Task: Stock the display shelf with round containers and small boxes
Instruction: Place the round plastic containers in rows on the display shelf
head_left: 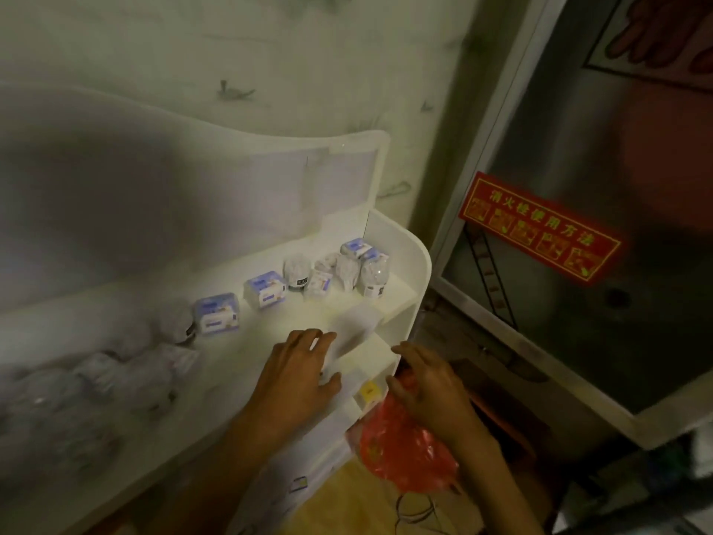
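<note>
Holding a white box point(353, 334) at the front edge of the shelf point(405, 291), the left hand point(299, 374) has fingers over one side and thumb curled under the near end; box is blurred, tilted, and sits just over the shelf's front lip. Right hand point(428, 384) is just beside it, to the right of the shelf's end panel, fingers curled into the top of a red plastic bag point(401, 449) and gripping it; bag hangs below the hand over a yellowish floor. A small yellow-topped box point(368, 393) sits between the two hands on a lower tier. Farther back on the shelf: two blue-and-white boxes point(218, 313) side by side mid-shelf, then a cluster of round clear containers point(296, 270) and more small boxes packed toward the right end, touching each other. Left part of the shelf holds more containers, too blurred to count. Behind the shelf, a white curved back panel against a pale patterned wall. Right of the shelf, a metal-framed cabinet door with a red sign point(540, 227) carrying yellow characters and pictograms.
</note>
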A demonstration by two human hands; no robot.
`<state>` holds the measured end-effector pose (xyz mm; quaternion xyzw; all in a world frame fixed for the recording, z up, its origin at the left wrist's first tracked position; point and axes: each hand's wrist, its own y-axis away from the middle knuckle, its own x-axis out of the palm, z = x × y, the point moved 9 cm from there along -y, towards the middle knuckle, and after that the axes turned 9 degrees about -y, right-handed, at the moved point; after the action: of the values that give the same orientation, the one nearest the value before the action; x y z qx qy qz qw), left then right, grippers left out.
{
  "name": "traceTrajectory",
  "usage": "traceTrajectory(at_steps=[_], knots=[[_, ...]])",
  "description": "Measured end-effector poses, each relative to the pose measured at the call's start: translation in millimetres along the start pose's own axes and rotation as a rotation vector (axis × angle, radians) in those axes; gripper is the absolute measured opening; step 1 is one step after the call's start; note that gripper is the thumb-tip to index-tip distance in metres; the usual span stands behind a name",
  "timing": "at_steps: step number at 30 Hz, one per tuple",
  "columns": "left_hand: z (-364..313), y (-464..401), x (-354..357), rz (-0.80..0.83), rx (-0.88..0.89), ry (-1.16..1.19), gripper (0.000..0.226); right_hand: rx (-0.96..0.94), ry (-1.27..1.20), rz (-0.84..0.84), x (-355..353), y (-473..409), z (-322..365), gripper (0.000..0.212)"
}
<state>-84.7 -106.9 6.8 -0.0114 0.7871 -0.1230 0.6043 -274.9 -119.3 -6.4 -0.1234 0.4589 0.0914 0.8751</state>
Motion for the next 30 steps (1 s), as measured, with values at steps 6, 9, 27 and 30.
traceTrajectory(at_steps=[6, 9, 27, 30], knots=[[22.3, -81.7, 20.1, 0.055, -0.076, 0.013, 0.062, -0.003, -0.022, 0.024, -4.1, -91.6, -34.6, 0.051], [36.6, -113.7, 29.0, 0.052, -0.128, -0.002, 0.066, -0.006, -0.047, 0.045, -2.2, -132.4, -46.2, 0.052], [55.4, -250.1, 110.7, -0.037, -0.406, -0.041, 0.086, -0.257, -0.219, 0.387, 68.3, -318.2, -124.1, 0.078], [59.6, -252.5, 126.6, -0.048, -0.452, 0.037, 0.088, -0.309, -0.314, 0.378, 72.5, -317.6, -128.1, 0.082]])
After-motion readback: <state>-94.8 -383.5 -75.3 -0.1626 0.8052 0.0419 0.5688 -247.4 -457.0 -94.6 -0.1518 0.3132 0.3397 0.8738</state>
